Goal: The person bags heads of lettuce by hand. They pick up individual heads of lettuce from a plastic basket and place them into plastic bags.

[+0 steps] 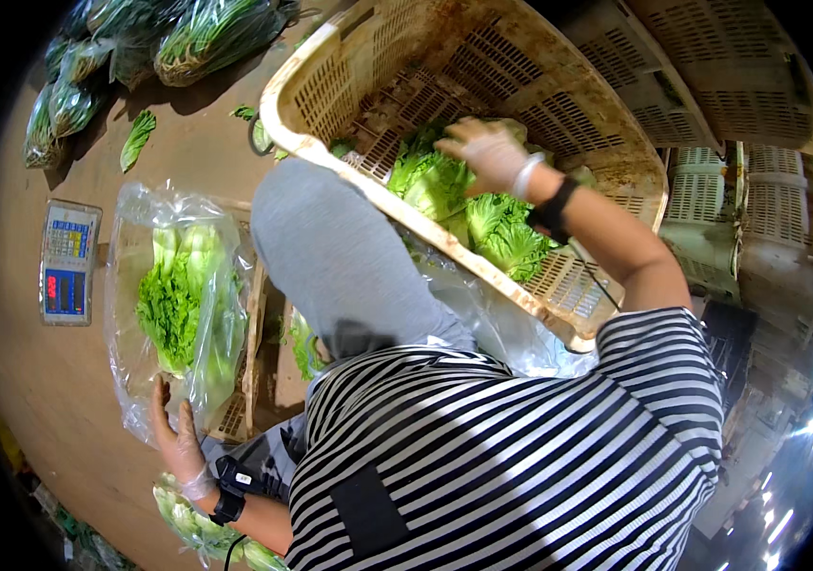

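Observation:
My left hand (178, 440), in a thin glove, is open at the lower edge of a transparent plastic bag (126, 381). Its fingers are apart beside the base of the green leaf lettuce (178, 300) lying in that bag. My right hand (494, 160), gloved too, reaches into a dirty cream plastic crate (316, 152). Its fingers are spread just over lettuce heads (506, 236) on the crate's floor, and no head is in its grasp. Whether the fingertips touch the leaves I cannot tell.
A weighing scale (70, 262) with a lit display stands left of the bag. Bagged greens (221, 43) lie at the far left, with a loose leaf (138, 140) nearby. More lettuce (197, 523) lies below my left wrist. Stacked crates (701, 186) line the right.

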A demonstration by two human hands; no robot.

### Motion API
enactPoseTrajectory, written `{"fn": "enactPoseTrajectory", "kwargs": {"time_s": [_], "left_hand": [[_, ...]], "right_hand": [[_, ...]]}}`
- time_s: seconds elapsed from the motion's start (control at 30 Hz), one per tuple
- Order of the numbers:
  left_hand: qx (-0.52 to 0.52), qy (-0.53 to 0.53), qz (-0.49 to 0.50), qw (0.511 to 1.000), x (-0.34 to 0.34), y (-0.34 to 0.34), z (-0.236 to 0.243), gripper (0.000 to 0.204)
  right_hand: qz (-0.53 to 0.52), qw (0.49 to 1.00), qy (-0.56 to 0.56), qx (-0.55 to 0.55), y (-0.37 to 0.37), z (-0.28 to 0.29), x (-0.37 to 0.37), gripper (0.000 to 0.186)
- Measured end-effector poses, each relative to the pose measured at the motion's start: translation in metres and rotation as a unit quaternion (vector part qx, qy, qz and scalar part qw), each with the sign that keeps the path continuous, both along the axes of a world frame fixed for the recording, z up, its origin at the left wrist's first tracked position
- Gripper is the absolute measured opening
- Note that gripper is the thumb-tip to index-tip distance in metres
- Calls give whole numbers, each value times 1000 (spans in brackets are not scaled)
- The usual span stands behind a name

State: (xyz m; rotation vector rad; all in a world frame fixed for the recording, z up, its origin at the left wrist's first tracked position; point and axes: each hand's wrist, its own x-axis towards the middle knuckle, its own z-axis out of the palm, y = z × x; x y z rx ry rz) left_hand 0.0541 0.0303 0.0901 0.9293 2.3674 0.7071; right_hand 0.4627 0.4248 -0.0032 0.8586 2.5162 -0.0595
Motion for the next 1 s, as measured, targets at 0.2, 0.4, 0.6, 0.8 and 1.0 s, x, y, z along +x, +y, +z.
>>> {"fn": "enactPoseTrajectory", "kwargs": {"time_s": [0.2,0.4,0.6,0.8,1.0], "left_hand": [[-56,2,-58,997,34,36,-5,50],[-49,-42,-3,998,44,34,-6,50],[-32,-52,-35,998,46,49,-21,47],[91,-45,-105,989,72,104,-5,45],[220,-496,-187,819,111,119,17,69]], "right_hand": [[122,979,-156,-38,-58,-144,-57,69],[55,991,-14,-123,-30,-80,-28,87],[-108,946,293,-85,-10,-43,75,98],[-360,614,673,-202,-11,46,91,98],[-139,541,815,-156,-49,132,-30,72]]}}
